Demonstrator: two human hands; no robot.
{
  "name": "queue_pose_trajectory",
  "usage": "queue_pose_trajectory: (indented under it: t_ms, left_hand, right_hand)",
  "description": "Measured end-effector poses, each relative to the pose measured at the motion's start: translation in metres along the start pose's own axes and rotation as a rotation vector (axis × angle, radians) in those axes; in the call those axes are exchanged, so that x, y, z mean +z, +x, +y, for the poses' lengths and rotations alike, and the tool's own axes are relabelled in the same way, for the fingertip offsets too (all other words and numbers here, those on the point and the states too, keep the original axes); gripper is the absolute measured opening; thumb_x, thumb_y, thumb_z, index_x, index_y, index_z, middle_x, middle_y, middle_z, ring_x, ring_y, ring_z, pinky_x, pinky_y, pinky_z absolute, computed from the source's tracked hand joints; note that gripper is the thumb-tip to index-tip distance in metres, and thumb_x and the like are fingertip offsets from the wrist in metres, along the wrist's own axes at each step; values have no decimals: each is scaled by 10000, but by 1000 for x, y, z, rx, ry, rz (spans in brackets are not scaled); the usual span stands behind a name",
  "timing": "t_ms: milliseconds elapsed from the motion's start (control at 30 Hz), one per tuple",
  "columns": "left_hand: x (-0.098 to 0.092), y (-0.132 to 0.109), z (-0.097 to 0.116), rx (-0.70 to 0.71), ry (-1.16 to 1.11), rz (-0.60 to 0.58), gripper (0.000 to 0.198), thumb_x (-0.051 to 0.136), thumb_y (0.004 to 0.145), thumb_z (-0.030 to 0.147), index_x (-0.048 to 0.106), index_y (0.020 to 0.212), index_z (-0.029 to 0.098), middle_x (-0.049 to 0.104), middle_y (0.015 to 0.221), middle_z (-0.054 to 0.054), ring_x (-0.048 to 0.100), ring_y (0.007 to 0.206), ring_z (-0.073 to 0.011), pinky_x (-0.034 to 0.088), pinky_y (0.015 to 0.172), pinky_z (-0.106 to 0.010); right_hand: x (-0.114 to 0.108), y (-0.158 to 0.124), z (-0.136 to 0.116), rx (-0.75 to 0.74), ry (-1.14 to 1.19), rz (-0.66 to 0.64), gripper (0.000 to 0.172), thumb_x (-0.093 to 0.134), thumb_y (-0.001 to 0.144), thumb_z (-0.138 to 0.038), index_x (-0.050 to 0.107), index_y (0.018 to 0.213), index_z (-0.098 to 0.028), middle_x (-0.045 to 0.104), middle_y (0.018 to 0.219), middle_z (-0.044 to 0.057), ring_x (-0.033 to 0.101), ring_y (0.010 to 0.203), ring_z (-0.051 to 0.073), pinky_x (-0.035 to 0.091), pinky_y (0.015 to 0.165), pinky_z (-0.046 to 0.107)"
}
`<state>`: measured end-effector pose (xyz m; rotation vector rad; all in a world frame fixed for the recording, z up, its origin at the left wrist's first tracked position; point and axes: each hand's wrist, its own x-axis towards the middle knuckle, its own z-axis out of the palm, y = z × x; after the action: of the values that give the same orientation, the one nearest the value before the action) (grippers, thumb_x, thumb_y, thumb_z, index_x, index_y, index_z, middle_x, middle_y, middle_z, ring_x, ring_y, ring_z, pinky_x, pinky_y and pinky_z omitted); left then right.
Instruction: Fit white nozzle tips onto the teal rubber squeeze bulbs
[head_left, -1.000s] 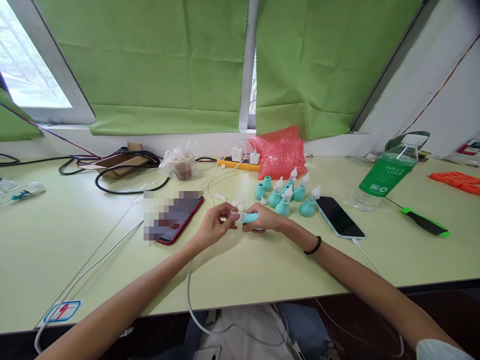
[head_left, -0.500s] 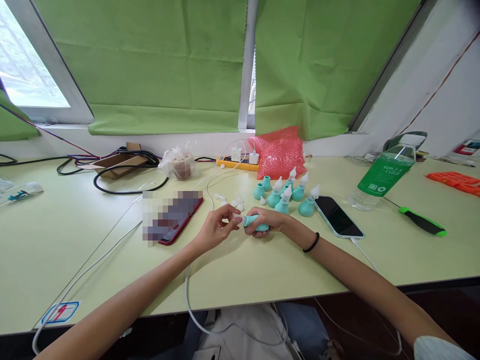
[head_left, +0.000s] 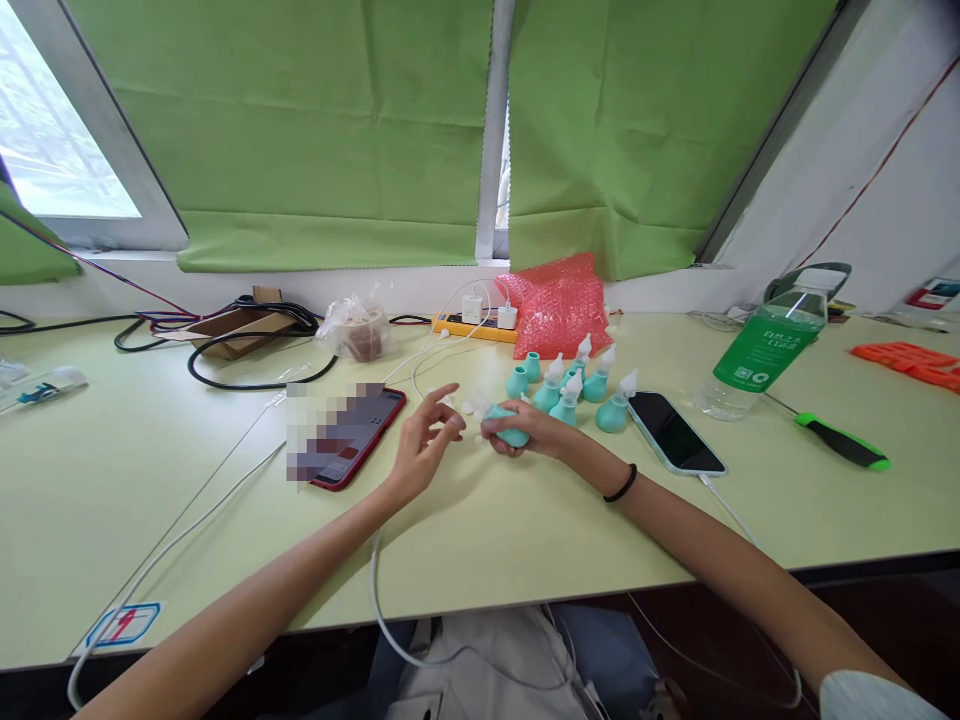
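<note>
A teal squeeze bulb (head_left: pixel 513 438), which looks like a nasal aspirator, is wrapped in my right hand (head_left: pixel 538 428) above the table, its neck end pointing left. Whether a clear tip sits on that end is too blurred to tell. To its left, apart from the bulb, is my left hand (head_left: pixel 421 448), with its index finger stretched out and nothing visible in its fingers. Beyond the right hand stand several teal bulbs with clear tips (head_left: pixel 565 400) and a few without tips (head_left: pixel 517 381). Small whitish pieces (head_left: pixel 469 408) lie between the hands, farther back.
A red-cased phone (head_left: pixel 367 440) lies left of the hands, a charging phone (head_left: pixel 679 435) right. Farther right are a water bottle (head_left: pixel 769 350) and a screwdriver (head_left: pixel 844 442). Behind are pink bubble wrap (head_left: pixel 562 310) and a power strip (head_left: pixel 491 328). A white cable (head_left: pixel 374 580) crosses the front edge.
My left hand has drawn back left from the bulb's end, and its fingers have spread. My right hand still grips the bulb, now slightly higher and turned.
</note>
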<state>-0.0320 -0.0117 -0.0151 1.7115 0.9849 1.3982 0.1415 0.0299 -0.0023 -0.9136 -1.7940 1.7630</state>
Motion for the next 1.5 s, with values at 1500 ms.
queue_pose_trajectory:
  t_ms: [1500]
  left_hand:
    - [-7,15,-20,-70,284,98,192,552,680,265,653,775,133,651,772,-70,567,672,-157,436,609,-253]
  right_hand:
    - [5,4,13,-317,-1077,641,154,479,696,-283,534,635,-153,561,602,6,485,578,117,293,532,214]
